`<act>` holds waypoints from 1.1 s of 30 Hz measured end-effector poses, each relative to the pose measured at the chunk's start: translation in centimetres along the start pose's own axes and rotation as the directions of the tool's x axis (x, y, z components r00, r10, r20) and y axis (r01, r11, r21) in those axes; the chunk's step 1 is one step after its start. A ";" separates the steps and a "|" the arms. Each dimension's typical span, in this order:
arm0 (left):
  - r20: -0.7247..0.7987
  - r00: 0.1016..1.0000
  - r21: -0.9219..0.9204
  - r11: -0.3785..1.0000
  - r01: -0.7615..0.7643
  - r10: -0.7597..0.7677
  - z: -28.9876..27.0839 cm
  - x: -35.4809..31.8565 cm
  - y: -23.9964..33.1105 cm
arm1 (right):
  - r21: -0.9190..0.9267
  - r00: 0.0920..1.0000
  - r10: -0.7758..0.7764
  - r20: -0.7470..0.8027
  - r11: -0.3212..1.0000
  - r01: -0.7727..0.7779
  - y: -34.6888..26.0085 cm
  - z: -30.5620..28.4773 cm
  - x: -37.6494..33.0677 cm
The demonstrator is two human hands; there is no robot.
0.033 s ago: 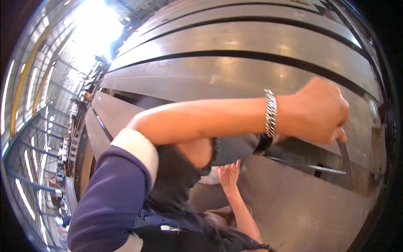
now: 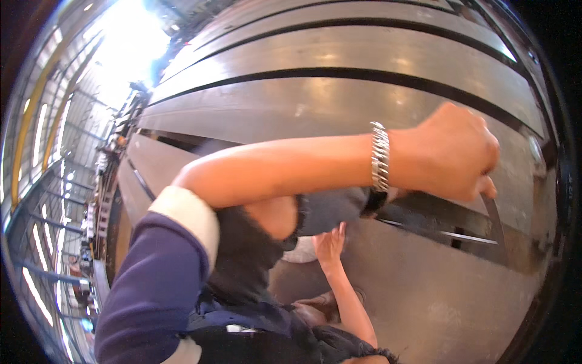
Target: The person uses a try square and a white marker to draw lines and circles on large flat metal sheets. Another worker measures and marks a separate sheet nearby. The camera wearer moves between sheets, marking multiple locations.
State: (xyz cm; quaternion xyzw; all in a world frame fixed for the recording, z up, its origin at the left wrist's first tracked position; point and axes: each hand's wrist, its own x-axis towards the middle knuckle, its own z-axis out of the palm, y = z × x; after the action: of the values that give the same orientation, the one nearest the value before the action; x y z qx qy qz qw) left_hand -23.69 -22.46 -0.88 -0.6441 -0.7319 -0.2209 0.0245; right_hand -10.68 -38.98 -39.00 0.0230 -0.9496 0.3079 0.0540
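Observation:
My left arm, with a navy sleeve and a chain bracelet, reaches across to the right. My left hand is closed in a fist around a thin dark curved strip, which hangs down beside a slot in the metal table. Its upper part is hidden in the fist, and its kind cannot be told. Lower down, between my legs, my right hand has its fingers stretched out. It lies against a pale, rounded thing, partly hidden and too blurred to name.
The big metal table has long dark slots running across it. My bent knee in torn dark trousers is under the left forearm. A thin bright strip lies along the near slot. Machinery and hall framework stand at the left.
The whole view has shifted slightly, so things appear a little further left and up. Both hands keep their positions and grips.

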 end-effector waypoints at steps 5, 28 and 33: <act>0.051 0.998 0.000 1.000 0.028 -0.028 -0.3 0.9 0.2 | -0.204 0.996 -0.091 -0.017 0.975 0.086 -1.5 -0.4 -0.4; 0.009 0.989 0.116 0.983 0.143 -0.146 -1.5 1.3 2.1 | -0.336 0.994 -0.091 0.055 0.936 0.104 -3.6 -0.8 -2.0; -0.176 0.982 0.056 0.995 0.080 -0.069 -1.7 0.6 1.7 | -0.179 0.971 0.014 -0.240 0.982 -0.058 0.3 -3.8 0.8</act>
State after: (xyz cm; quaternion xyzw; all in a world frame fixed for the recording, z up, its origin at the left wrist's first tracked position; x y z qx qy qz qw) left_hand -22.62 -22.43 1.32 -0.5936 -0.7571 -0.2538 0.1001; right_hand -11.13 -36.52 -35.98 -0.0365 -0.9610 0.2199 0.1635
